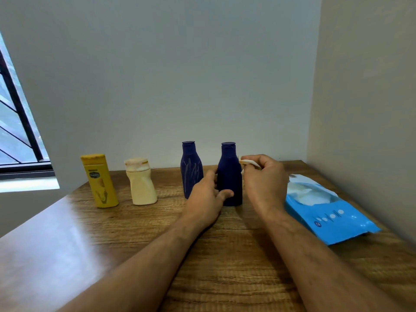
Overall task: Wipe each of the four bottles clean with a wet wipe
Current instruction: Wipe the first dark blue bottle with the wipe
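Observation:
Four bottles stand in a row on the wooden table [135, 244]: a yellow bottle [99, 181] at the left, a cream bottle [140, 182], a dark blue bottle [190, 170] with pale smears, and a second dark blue bottle [230, 174] at the right. My left hand [207, 197] grips the lower part of the right-hand blue bottle, thumb across its front. My right hand [264, 179] pinches a crumpled white wet wipe [247, 162] beside that bottle's shoulder.
A blue pack of wet wipes [331, 217] lies open at the right, near the side wall. A window is at the far left. The back wall stands just behind the bottles.

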